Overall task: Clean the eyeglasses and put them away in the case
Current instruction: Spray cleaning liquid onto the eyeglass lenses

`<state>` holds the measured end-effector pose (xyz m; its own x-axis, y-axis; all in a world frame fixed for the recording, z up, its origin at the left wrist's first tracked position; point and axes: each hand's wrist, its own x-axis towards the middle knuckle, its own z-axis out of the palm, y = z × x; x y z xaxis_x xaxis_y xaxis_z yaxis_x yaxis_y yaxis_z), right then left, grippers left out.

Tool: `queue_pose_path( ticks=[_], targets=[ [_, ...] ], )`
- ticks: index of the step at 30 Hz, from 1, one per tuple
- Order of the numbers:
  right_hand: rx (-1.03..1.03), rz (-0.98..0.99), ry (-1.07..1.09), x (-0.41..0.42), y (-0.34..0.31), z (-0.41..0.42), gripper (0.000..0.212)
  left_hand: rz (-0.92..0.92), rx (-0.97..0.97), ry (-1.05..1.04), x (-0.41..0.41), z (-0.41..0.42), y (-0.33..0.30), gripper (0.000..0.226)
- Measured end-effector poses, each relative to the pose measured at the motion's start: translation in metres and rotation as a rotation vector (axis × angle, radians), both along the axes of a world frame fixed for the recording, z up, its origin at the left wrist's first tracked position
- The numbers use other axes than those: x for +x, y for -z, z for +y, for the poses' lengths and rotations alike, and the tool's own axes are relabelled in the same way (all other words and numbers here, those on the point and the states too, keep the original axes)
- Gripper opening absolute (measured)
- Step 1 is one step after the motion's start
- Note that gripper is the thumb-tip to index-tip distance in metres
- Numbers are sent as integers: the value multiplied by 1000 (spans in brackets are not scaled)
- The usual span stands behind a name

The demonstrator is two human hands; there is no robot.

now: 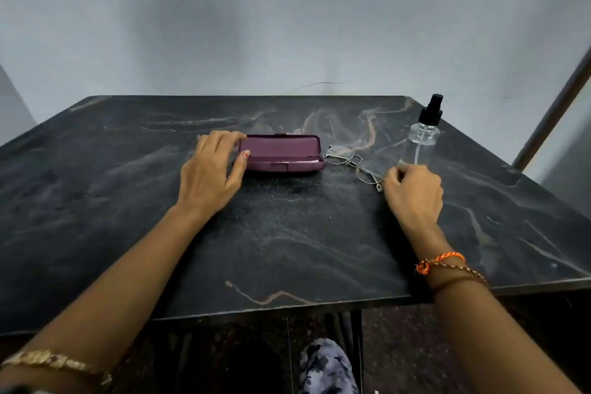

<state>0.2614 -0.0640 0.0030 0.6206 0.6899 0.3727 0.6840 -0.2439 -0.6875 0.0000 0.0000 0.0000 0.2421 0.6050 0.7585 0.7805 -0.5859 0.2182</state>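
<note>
While both forearms reached out over the dark marbled table, the left hand gripped the left end of the case, fingers curled over its far top edge and thumb pressed against the near side. The case was maroon and lay lengthwise, left to right, near the middle of the table; its lid looked lowered, though whether it was fully latched could not be told. The glasses rested on the tabletop just to the right of the case, thin metal frame, lenses side by side, running diagonally from beside the case's right end toward the near right. The left lens sat close to the case, apparently not touching it. The right hand was bunched at the near right end of the frame, fingertips pinched together on or right at the temple hinge; whether they truly clamped the metal could not be seen clearly. A clear bottle with a black spray top stood upright just beyond the right hand, to the far right of the glasses. An orange thread band circled the right wrist, and a gold bracelet the left forearm. A plain grey wall rose behind the table's far edge.
</note>
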Motion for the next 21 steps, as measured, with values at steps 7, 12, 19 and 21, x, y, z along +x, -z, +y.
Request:
queue_pose_path(
  ticks=[7, 12, 19, 21],
  targets=[
    [-9, 80, -97, 7, 3, 3, 24, 11, -36, -1, -1, 5, 2, 23],
    [63, 18, -50, 5, 2, 3, 27, -13, -38, -8, 0, 5, 1, 23],
    [231, -93, 21, 2, -3, 1, 27, -43, -25, -36, -1, 4, 0, 23],
    [301, -82, 37, 1, -5, 0, 25, -42, -10, -33, 0, 3, 0, 22]
  ],
)
